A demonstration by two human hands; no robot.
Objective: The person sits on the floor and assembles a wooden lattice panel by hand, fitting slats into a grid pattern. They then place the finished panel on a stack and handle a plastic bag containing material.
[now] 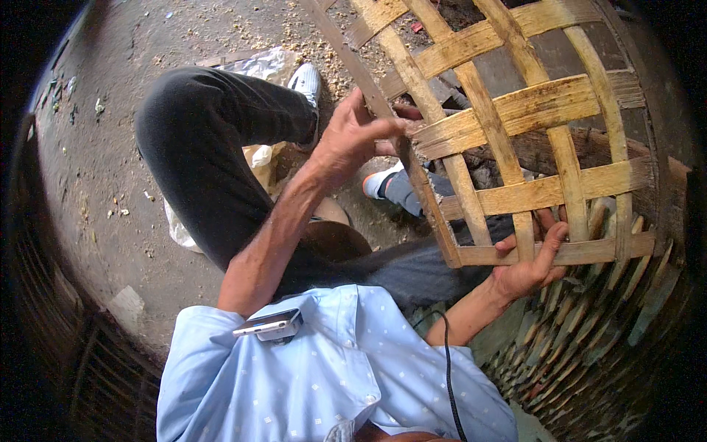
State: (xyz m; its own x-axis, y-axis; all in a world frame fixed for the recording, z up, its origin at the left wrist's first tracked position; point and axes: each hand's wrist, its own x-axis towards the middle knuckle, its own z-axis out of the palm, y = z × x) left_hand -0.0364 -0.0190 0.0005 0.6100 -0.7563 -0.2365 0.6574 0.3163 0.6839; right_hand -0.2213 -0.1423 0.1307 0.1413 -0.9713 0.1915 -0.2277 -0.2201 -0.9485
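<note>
A large open lattice of woven bamboo strips point(515, 118) is seen filling the upper right of the view, its flat yellow-brown slats crossed over and under one another with square gaps left between them. It is taken as the landmark for everything else. Beneath and to the left of the lattice, a bare concrete floor point(96, 169) is spread out, strewn with pale shavings and chips near the lattice's upper left edge. Below the lattice's lower right corner, a stack of cut bamboo pieces point(589, 346) is laid in rows. To the left of the lattice, a bent leg in dark trousers point(199, 147) is folded, with a white shoe point(305, 79) resting close to the lattice's long outer strip. A second shoe point(379, 180) is partly seen just under the lattice's left edge. A crumpled plastic sheet point(258, 65) lies under the leg.

The left hand point(353, 136) is placed at the lattice's left edge, its fingers curled around the long diagonal border strip and the end of a horizontal slat, which are pinched firmly. The right hand point(534, 258) is set at the lattice's lower edge, its fingers spread and pressed up against the bottom horizontal slat from behind, thumb lying along the strip. Below the lattice, a light blue shirt point(317, 376) is worn, and a phone point(269, 324) is tucked in its chest pocket.
</note>
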